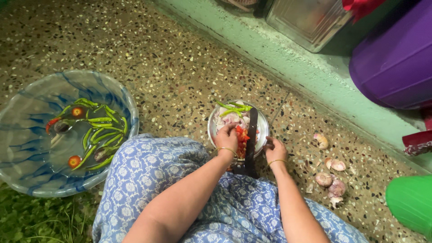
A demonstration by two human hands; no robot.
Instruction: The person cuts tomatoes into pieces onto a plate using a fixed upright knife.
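- The left hand is pressed together on a red piece of tomato, holding it against the dark upright blade that stands over the steel plate.
- The right hand rests at the right edge of that plate, just beside the blade; its fingers are curled, but whether they pinch anything I cannot tell.
- To my eye, cutting well here means keeping the fingertips behind the cutting edge, feeding the tomato in small pushes, and letting the cut bits fall onto the plate and not onto the floor.
- The blade's base is hidden under the blue flowered cloth over the knees, so how firmly it is braced is not visible; it would need to stay steady.
- The steel plate sits on the speckled floor and holds pale pink onion slices, red tomato pieces and a few green chillies at its far rim.
- To the left, well apart, a wide blue-streaked basin holds water with long green chillies, small tomatoes and a couple of dark bits floating in it.
- On the floor to the right lie garlic bulbs and loose cloves.
- Farther off stand a purple tub, a green vessel and a metal tin on the ledge.
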